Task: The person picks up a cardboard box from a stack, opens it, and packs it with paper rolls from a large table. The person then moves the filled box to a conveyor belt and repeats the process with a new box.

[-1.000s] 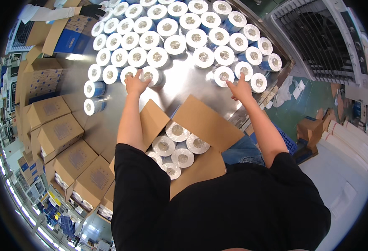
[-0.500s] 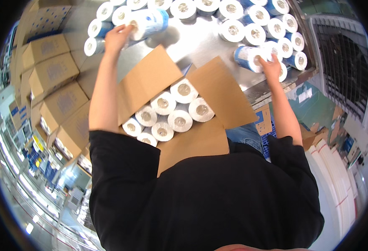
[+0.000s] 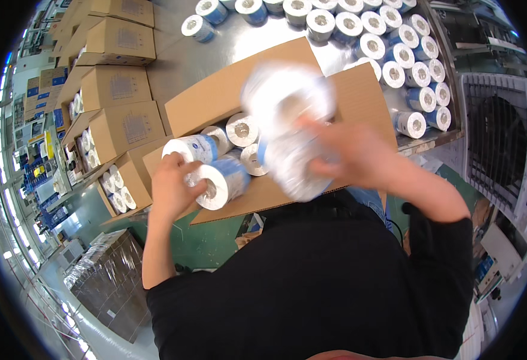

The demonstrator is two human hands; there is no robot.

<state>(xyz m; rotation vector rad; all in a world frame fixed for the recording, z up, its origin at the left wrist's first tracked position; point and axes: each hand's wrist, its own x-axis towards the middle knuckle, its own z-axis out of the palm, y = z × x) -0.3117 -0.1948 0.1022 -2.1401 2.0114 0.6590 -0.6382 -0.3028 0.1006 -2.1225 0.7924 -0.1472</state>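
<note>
Holding wrapped white rolls in both hands, a person in a black top leans over an open cardboard carton (image 3: 230, 209) at the centre of the frame. Left of centre, the left hand (image 3: 176, 187) pinches the neighbouring edges of two tilted rolls (image 3: 224, 180), thumb by one core, fingers by the other. At centre, the right hand (image 3: 359, 153) appears to grip another pair (image 3: 296, 168); blur hides exactly where its fingers press. Between the pairs, seated rolls (image 3: 241, 129) show their round ends upward. More rolls (image 3: 371, 46) stand on the metal tabletop (image 3: 176, 54), upper centre to upper right.

Good handling here probably means a firm, even pinch so neither roll slips, turning the left pair upright, keeping the right pair clear of the raised flap (image 3: 368, 102), and slowing down so that the wrapping doesn't snag.
</note>
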